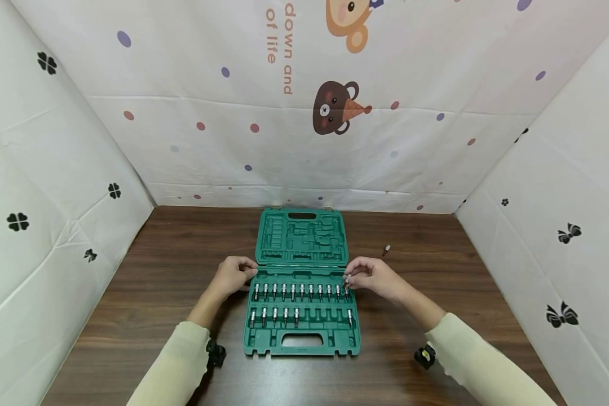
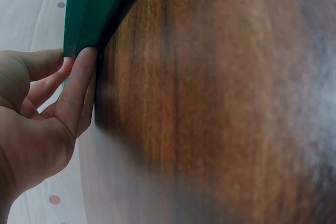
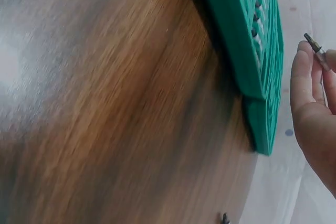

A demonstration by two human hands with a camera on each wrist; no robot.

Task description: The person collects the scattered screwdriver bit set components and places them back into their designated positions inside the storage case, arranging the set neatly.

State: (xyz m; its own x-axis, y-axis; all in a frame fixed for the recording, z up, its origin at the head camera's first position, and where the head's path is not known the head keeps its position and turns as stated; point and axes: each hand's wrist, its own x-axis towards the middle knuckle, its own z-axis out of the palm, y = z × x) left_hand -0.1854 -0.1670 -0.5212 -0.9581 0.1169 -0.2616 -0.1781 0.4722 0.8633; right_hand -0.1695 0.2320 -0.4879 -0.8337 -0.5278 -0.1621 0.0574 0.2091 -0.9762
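A green plastic tool case [image 1: 301, 351] lies unfolded on the table, its lid [image 1: 276, 230] laid back. At the near half's upper left corner, my left hand [image 1: 232, 277] grips the case edge between thumb and fingers, as the left wrist view shows. My right hand [image 1: 373, 275] pinches a small metal bit socket [image 3: 315, 45] by its shiny end, dark tip outward, above the right end of the upper row. Bit sockets [image 1: 292, 292] fill that upper row. Several more [image 1: 275, 317] stand at the left of the lower row, and one [image 1: 350, 318] at its right end.
Another loose bit socket [image 1: 387, 250] lies on the brown wooden table [image 1: 193, 231], right of the lid. White printed cloth [image 1: 208, 152] walls in the table at the back and both sides. A carry handle opening is cut in the case's near edge.
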